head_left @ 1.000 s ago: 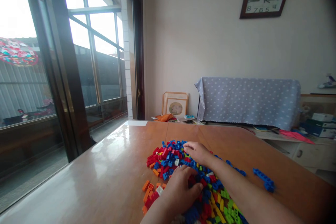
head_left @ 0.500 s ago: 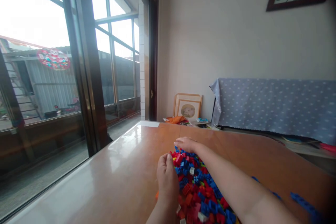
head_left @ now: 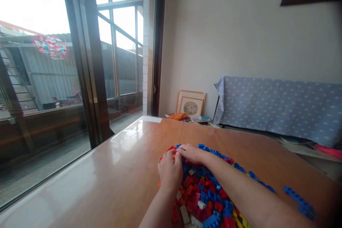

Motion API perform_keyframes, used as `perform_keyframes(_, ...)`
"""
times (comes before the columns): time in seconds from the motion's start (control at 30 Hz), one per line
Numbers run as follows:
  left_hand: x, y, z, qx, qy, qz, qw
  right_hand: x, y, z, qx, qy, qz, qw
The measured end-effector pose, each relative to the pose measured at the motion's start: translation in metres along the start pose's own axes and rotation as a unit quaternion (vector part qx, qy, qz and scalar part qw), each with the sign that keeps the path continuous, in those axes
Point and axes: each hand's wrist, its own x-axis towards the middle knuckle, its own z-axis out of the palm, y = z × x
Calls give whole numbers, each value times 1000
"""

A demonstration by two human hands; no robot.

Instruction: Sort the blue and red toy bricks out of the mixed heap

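A heap of small plastic toy bricks (head_left: 196, 188), mostly red and blue with some white and yellow ones, lies on the table under my forearms. At its far left edge my left hand (head_left: 170, 166) is closed, with red and yellow bits of toy brick showing between thumb and fingers. My right hand (head_left: 191, 153) reaches in from the right over the far part of the heap, fingers bent, its tips meeting those of my left hand. Whatever the right fingers hold is hidden.
Joined blue bricks (head_left: 299, 199) lie apart on the brown table (head_left: 128, 174), at the right. A white sheet (head_left: 151, 119) rests at the far edge. Beyond stand a picture frame (head_left: 191, 105) and a cloth-covered object (head_left: 278, 107). Glass windows (head_left: 45, 78) run along the left.
My hands have come together at the far left of the heap; the right hand has moved down towards the left. The view has shifted slightly, showing more bricks beyond and below my hands.
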Motion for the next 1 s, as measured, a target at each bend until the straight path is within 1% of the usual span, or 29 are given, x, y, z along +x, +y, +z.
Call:
perform_keyframes(0.13, -10, 10, 0, 135, -5, 26, 991, -21, -14, -3, 25, 11, -17, 999)
perform_keyframes(0.2, -11, 10, -1, 169, -10, 29, 985, -30, -15, -10, 42, 20, -9, 999)
perform_keyframes(0.27, -10, 8, -1, 182, -12, 27, 983, -35, -9, -20, 55, 33, 19, 998)
perform_keyframes(0.33, -10, 5, -1, 191, -16, 25, 981, -36, 3, -30, 60, 48, 59, 995)
perform_keyframes(0.43, -12, 4, -1, 210, -22, 23, 977, -29, 28, -44, 44, 81, 113, 989)
perform_keyframes(0.53, -14, 8, -1, 230, -22, 25, 973, -18, 53, -55, 3, 130, 141, 982)
perform_keyframes(0.6, -16, 12, -1, 236, -22, 41, 971, -10, 67, -59, -27, 150, 149, 977)
perform_keyframes(0.67, -18, 14, 1, 230, -26, 67, 970, -4, 78, -59, -48, 148, 149, 977)
perform_keyframes(0.8, -21, 14, 5, 191, -61, 136, 970, 2, 93, -50, -63, 107, 133, 983)
perform_keyframes(0.9, -27, 16, 7, 155, -111, 195, 962, -2, 103, -42, -63, 81, 128, 986)
perform_keyframes(1.0, -34, 23, 4, 150, -151, 227, 950, -15, 111, -40, -59, 75, 137, 986)
